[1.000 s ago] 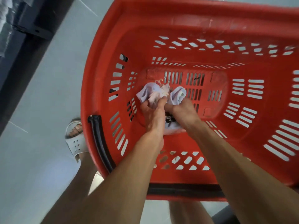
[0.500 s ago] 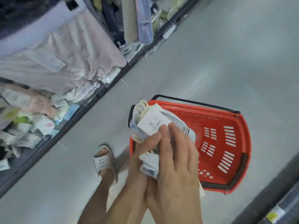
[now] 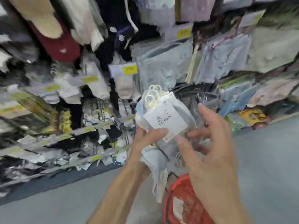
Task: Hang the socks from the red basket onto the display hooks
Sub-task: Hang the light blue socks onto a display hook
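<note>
White card (image 3: 165, 122) reading roughly "LUREN" tops the socks (image 3: 159, 160) gripped by the left hand (image 3: 145, 139) — right hand (image 3: 208, 151) loose, fingers spread.

A single head-worn view looks forward and a little down, from standing height, at a display (image 3: 80, 78) of hanging goods that fills the upper two thirds of the frame. The view is tilted, so the floor (image 3: 56, 199) runs as a slanted band across the bottom. The wide lens sits very near the left hand (image 3: 145, 138), right hand (image 3: 212, 152) and socks (image 3: 165, 120), which loom large at lower centre. The basket (image 3: 182, 206) lies farther below, at the bottom edge. The display is blurred.
</note>
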`<state>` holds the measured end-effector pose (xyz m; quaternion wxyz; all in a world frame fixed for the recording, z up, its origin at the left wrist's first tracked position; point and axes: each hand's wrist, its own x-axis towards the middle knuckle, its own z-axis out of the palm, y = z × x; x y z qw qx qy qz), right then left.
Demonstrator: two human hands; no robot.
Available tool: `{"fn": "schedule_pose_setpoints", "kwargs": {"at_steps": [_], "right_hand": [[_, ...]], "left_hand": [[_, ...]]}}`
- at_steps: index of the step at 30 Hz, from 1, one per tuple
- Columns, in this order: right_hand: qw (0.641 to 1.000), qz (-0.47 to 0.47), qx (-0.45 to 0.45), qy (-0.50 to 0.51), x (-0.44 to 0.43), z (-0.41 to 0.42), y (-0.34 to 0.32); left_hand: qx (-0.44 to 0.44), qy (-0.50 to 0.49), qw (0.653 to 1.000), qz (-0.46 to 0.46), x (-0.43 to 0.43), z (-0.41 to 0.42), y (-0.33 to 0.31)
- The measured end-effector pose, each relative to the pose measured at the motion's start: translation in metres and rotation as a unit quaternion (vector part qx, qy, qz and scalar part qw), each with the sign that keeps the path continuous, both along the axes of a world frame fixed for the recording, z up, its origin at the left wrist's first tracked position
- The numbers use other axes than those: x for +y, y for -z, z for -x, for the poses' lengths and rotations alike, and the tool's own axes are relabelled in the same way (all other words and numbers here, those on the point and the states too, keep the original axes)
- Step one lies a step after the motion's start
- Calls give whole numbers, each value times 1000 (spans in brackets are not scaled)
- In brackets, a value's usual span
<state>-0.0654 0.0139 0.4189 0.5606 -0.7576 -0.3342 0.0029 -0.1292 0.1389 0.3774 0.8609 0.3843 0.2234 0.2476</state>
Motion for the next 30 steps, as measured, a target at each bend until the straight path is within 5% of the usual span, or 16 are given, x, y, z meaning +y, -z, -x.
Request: {"fn": "schedule_pose_setpoints", "kwargs": {"at_steps": [6, 10, 18, 30], "right_hand": [[983, 22, -177, -52, 51, 60, -122], [978, -45, -182, -91, 77, 133, -164], [987, 7, -10, -162, 104, 210, -176], [975, -88, 139, -152, 116, 250, -157]], "left_hand": [[-48, -22, 986, -161, 59, 93, -119], [-82, -37, 979, -180, 79, 164, -159], [-82, -6, 990, -111, 93, 256, -177], [-80, 18, 994, -70, 117, 307, -168]]}}
